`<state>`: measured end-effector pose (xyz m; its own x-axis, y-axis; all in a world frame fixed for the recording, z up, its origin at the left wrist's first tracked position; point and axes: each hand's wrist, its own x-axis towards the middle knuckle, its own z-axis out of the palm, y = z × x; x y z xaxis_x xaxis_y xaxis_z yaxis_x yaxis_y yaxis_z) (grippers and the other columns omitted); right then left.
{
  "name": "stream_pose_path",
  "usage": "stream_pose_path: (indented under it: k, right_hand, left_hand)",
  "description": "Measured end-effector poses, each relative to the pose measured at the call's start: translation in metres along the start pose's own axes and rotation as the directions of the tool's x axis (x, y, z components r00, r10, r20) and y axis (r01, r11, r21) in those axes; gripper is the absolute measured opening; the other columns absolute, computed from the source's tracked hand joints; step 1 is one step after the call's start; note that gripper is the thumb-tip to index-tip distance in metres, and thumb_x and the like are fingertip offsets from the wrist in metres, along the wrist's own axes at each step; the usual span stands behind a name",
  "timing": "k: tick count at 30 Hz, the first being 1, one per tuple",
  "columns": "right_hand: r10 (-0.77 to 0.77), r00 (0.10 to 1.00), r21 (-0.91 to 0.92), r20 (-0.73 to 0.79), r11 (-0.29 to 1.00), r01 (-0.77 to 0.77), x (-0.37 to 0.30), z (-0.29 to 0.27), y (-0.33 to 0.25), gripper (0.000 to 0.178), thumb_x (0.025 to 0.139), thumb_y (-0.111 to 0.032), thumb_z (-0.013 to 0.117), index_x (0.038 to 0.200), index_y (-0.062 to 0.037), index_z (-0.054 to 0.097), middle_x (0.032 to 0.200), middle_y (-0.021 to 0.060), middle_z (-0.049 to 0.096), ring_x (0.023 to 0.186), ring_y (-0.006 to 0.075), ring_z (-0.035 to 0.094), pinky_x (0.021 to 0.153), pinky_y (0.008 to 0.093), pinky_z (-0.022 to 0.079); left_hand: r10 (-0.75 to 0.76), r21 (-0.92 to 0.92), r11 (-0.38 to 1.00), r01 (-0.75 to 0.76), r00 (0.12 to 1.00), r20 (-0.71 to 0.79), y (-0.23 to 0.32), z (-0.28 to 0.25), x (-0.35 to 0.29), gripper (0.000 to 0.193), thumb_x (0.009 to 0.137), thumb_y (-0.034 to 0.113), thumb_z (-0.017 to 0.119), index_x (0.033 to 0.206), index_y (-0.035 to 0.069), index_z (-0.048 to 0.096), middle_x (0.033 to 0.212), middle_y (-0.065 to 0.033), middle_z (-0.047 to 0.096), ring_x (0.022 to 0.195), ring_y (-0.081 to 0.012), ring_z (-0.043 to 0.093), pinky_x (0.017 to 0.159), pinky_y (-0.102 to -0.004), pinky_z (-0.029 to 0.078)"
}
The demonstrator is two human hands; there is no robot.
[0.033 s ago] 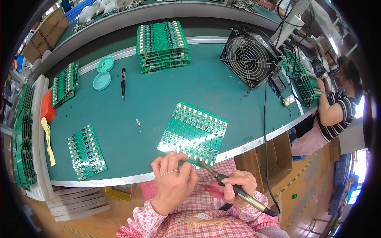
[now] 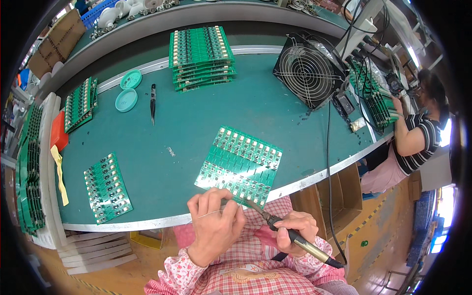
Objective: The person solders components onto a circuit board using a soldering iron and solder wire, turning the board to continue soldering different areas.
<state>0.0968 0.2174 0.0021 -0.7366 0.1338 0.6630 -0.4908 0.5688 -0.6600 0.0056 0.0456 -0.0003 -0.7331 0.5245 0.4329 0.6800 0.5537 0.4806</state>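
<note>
The person's right hand (image 2: 297, 231) was closed around the grip of a soldering iron (image 2: 314, 250), its thumb and fingers pressed to the black handle. The iron slanted up and to the left, its tip at the near edge of a green circuit board panel (image 2: 238, 160); whether the tip met a joint could not be told. The left hand (image 2: 214, 226) was curled in, fingers drawn toward the thumb around a thin silvery wire (image 2: 210, 214), though the exact pinch point was hidden. Its fingertips lay at the panel's near left corner.

The panel lay flat on the green workbench (image 2: 162, 130), set askew at the front edge, rows of small components facing up. Well to its left lay a narrower circuit board strip (image 2: 107, 187). Toward the back stood a stack of circuit board panels (image 2: 201, 51), with tweezers (image 2: 153, 104) and two round turquoise lids (image 2: 126, 100) left of it. A black fan (image 2: 307, 71) with a wire grille stood at the right, and beyond it a co-worker (image 2: 418, 132) in a striped top reached toward more boards (image 2: 381, 105).
</note>
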Motion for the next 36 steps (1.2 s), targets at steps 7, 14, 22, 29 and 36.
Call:
stream_pose_path:
  k: [7,14,22,29,36]
  right_hand:
    - [-0.029,0.997,-0.042,0.072,0.999,0.032,0.005,-0.001,-0.003,0.02,0.074,0.0,0.069,0.093,-0.0003,0.062,0.056,0.0045,0.056,0.043,0.017,0.054,0.041,0.0287,0.043]
    - [-0.238,0.937,-0.255,0.255,0.919,0.302,0.006,0.0,-0.006,0.021,0.072,-0.01,0.072,0.092,-0.0082,0.065,0.056,-0.004,0.047,0.044,0.01,0.05,0.041,0.0232,0.038]
    - [-0.251,0.909,-0.289,0.332,0.89,0.352,0.009,-0.004,-0.011,0.021,0.074,-0.011,0.072,0.092,-0.0052,0.062,0.054,-0.0018,0.05,0.044,0.0133,0.052,0.042,0.0253,0.042]
    - [-0.079,0.992,-0.081,0.099,0.993,0.087,0.003,-0.012,-0.007,0.022,0.068,0.001,0.07,0.088,-0.0028,0.063,0.054,0.0027,0.052,0.043,0.0182,0.053,0.042,0.0282,0.042]
    - [-0.071,0.997,-0.009,0.004,0.997,0.071,-0.004,-0.014,0.0,0.017,0.073,-0.001,0.068,0.088,-0.0013,0.061,0.056,0.0059,0.057,0.044,0.0194,0.056,0.043,0.0283,0.045]
  left_hand:
    - [0.003,0.017,1.0,-0.003,1.0,0.009,0.0,0.002,0.002,0.016,0.07,0.009,0.071,0.08,0.007,0.058,0.1,-0.007,0.058,0.1,-0.0296,0.054,0.087,-0.0458,0.035]
    - [0.01,0.01,1.0,-0.01,1.0,0.02,-0.003,0.0,0.004,0.019,0.069,0.008,0.071,0.083,0.007,0.058,0.099,-0.0067,0.057,0.097,-0.0282,0.054,0.085,-0.0449,0.035]
    - [0.026,-0.014,1.0,-0.026,0.999,0.02,-0.003,-0.001,0.004,0.016,0.071,0.007,0.07,0.08,0.007,0.057,0.098,-0.0065,0.057,0.094,-0.0269,0.054,0.082,-0.0428,0.035]
    - [0.037,-0.017,0.999,-0.036,0.999,0.009,-0.005,0.001,0.001,0.015,0.073,0.007,0.07,0.08,0.007,0.057,0.099,-0.0064,0.058,0.094,-0.027,0.054,0.082,-0.0424,0.035]
    - [0.032,-0.005,0.999,-0.032,0.999,0.024,-0.003,0.0,0.001,0.014,0.073,0.008,0.07,0.079,0.007,0.057,0.099,-0.007,0.057,0.097,-0.0282,0.054,0.084,-0.0435,0.035]
